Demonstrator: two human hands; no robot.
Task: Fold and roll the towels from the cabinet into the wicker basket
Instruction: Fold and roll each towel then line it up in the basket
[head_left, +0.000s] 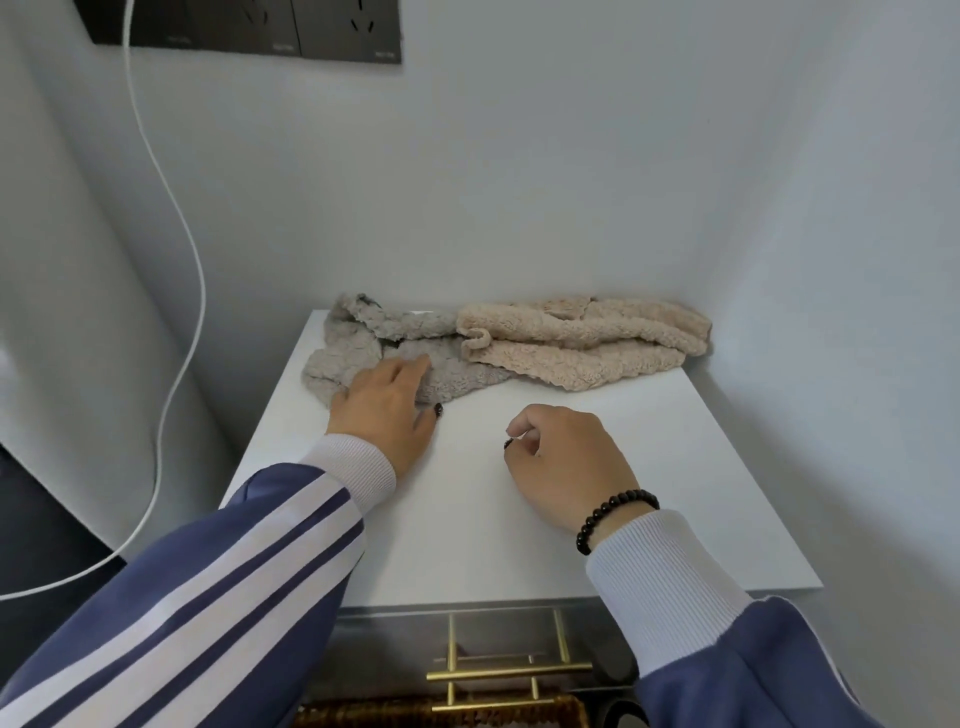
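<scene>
Nearest, at the bottom edge, a strip of dark wicker basket (441, 714), rim only, partly behind brass bar handles (509, 670) on the cabinet front.

Above that, a white tabletop (467, 519) tucked into a pale wall corner. Over its near half, two blue sleeves with white stripes and ribbed white cuffs.

On the right, the right hand (566, 462) hovering or resting low over the bare surface, fingers loosely curled, thumb and forefinger close together, nothing visible in the grip; a black bead bracelet (613, 517) at the wrist.

On the left, the left hand (384, 402) reaching further, fingers nearly straight and lying flat on the near edge of the grey towel (363, 348), grip open, dark polish on the thumbnail.

Further back, against the wall, both towels crumpled and unfolded. Grey towel on the left: nubby, fleecy pile, bunched into soft ridges with a dark gap in its middle. Beige towel (582, 343) on the right: same curly texture, stretched lengthwise in loose folds, its left end overlapping the grey one, its right end at the corner.

Farthest, up the left wall, a white cable (176, 249) hanging from a dark socket panel (249, 26).
</scene>
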